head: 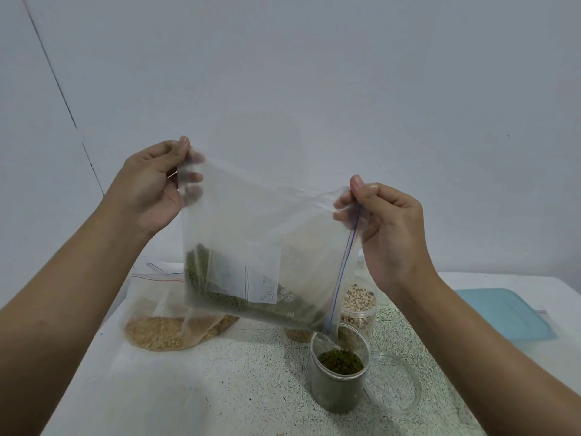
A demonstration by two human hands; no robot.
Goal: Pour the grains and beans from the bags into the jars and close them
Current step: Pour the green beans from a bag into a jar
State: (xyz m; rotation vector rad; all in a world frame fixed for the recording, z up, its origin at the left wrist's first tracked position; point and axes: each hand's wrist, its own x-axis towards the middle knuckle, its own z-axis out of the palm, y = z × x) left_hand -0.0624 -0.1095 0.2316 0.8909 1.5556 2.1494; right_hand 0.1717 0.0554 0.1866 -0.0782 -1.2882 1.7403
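I hold a clear zip bag of green mung beans tilted in the air. My left hand pinches its upper left corner; my right hand pinches the zip edge at the upper right. The bag's lower right corner, at the open zip end, dips into an open clear jar that is mostly full of green beans. The jar's clear lid lies flat on the table just to its right. Behind stands a jar of pale black-eyed beans.
A bag of tan grains lies on the speckled table at the left, behind the held bag. Another jar is partly hidden behind it. A light blue flat lid or tray lies at the right. A grey wall rises behind.
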